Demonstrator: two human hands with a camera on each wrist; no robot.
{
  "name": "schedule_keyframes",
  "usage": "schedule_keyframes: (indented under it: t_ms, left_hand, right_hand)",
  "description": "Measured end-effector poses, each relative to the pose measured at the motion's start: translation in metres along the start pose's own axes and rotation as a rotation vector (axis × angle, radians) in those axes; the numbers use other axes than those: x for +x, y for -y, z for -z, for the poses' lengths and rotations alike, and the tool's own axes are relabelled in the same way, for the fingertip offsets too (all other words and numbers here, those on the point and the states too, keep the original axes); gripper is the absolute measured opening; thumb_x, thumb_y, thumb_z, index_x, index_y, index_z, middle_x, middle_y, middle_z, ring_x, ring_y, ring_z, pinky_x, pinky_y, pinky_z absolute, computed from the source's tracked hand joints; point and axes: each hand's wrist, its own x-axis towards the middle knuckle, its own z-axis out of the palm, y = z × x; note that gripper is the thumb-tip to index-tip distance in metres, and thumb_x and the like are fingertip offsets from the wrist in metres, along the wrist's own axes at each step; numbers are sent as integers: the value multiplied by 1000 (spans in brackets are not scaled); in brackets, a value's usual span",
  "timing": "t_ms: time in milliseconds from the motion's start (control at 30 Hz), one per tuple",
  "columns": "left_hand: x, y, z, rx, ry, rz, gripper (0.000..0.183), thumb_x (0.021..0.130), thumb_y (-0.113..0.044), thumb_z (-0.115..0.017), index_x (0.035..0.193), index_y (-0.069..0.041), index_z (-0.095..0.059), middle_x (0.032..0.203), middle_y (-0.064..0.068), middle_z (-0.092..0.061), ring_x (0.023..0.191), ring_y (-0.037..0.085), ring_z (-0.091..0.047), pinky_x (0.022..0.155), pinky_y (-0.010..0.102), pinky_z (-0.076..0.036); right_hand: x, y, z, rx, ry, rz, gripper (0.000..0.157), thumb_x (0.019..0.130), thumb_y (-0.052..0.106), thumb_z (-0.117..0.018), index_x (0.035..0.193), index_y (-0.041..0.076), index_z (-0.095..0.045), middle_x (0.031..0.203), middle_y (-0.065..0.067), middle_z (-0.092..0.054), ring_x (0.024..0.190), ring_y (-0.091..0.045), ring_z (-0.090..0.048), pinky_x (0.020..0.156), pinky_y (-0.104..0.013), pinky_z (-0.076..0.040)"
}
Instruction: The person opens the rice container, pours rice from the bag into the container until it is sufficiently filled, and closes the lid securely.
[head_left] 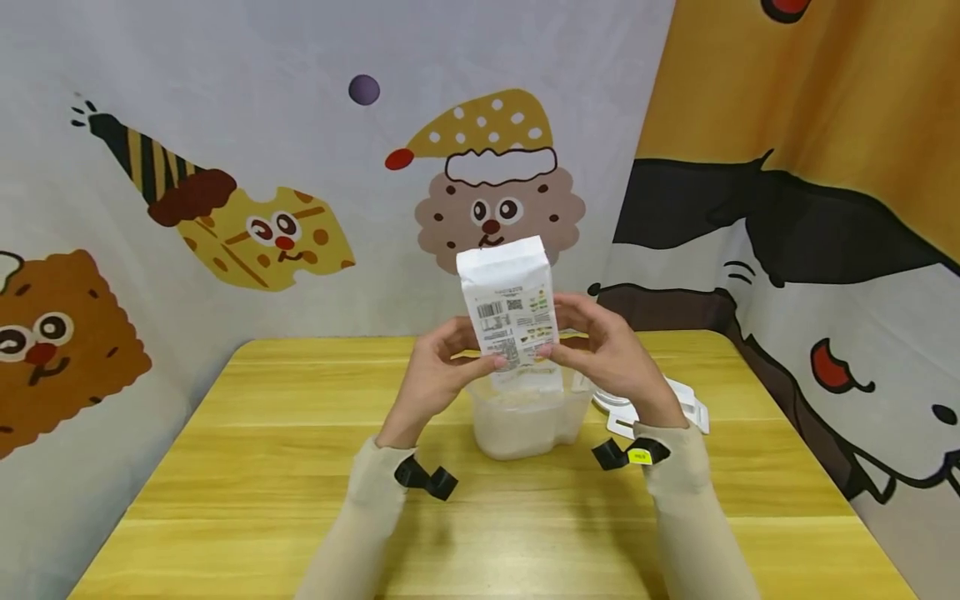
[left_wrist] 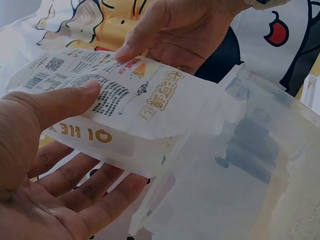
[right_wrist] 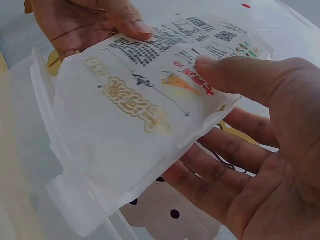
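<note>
Beige cloth sleeves (head_left: 360, 517) nearest, reaching up from the bottom edge, with small black devices (head_left: 441, 483) strapped at the wrists. Beyond them, left hand (head_left: 431, 367) and right hand (head_left: 611, 354) on opposite sides of a tall white packet (head_left: 513, 312) printed with a barcode, small dark text and gold lettering. Pinched from both sides: thumbs on the printed face, other fingers spread behind. Held up with a slight tilt, lower end down at the mouth of a translucent plastic container (head_left: 517, 429); cannot tell how deep inside. Pale grainy contents (left_wrist: 302, 195) visible through the container wall in the left wrist view. On the yellow wood-grain table (head_left: 247, 467), just beyond the right wrist, a flat white plastic piece (head_left: 688, 400), partly hidden by the arm. Behind, a pale cloth backdrop (head_left: 277, 75) printed with cartoon faces.
</note>
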Motion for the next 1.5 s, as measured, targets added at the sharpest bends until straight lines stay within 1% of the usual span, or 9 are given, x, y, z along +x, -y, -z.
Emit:
schedule_keyframes:
  t_ms: [300,500,600,700,833,1000,1200,1400,1500]
  left_hand:
    - [0,-2,1,14,-11,-15,50,86,-5,-82,132,-15,-66,118,13,-74,103,19,-72,85,35,-64]
    - [-3,-1,10,39,22,20,53,87,-11,-82,135,-20,-63,126,8,-70,117,26,-67,98,43,-60]
    - [-7,5,17,98,26,28,60,86,-13,-84,140,-21,-60,135,7,-66,128,28,-61,107,48,-54]
    - [-13,16,23,146,31,39,70,84,-16,-86,147,-22,-54,145,8,-59,137,27,-54,113,52,-49]
    - [-22,33,26,140,76,56,83,84,-16,-86,154,-25,-43,154,12,-50,145,29,-46,117,55,-43]
    - [-31,51,19,109,135,113,96,83,-20,-88,160,-28,-32,157,9,-46,147,31,-42,118,55,-41]
    - [-36,67,4,115,127,196,104,78,-23,-92,159,-39,-28,159,4,-40,148,28,-40,120,52,-40]
    - [-41,73,-4,97,113,190,99,80,-23,-91,158,-39,-32,154,6,-46,144,29,-46,119,53,-41]
    - [-43,74,-5,116,104,182,96,80,-27,-90,157,-42,-33,153,6,-49,144,26,-47,118,52,-42]
  right_hand:
    - [-1,-2,0,3,12,11,60,91,6,-78,145,15,-54,125,-11,-70,106,-16,-70,89,-30,-62]
    - [1,-3,-1,11,-25,62,59,88,2,-79,142,13,-58,120,-14,-71,103,-16,-72,86,-30,-63]
    - [1,-4,-1,12,-57,80,58,87,0,-79,141,12,-59,118,-13,-72,101,-17,-73,82,-29,-63]
    - [0,-4,0,14,-78,78,59,87,1,-79,141,13,-59,118,-6,-74,99,-21,-73,77,-29,-63]
    - [-2,-3,1,20,-93,72,59,88,4,-80,142,15,-58,118,3,-75,99,-21,-73,74,-28,-62]
    - [-5,-3,4,36,-113,95,60,88,2,-79,143,12,-57,119,6,-75,100,-17,-73,75,-26,-62]
    - [-7,-2,11,35,-162,160,60,88,-4,-76,144,5,-55,122,8,-74,106,-12,-72,79,-21,-61]
    - [-11,0,16,35,-221,105,57,90,0,-76,143,8,-56,119,8,-74,102,-12,-72,80,-20,-60]
    - [-13,1,20,23,-242,89,56,91,1,-76,143,8,-57,118,8,-74,102,-12,-72,81,-19,-60]
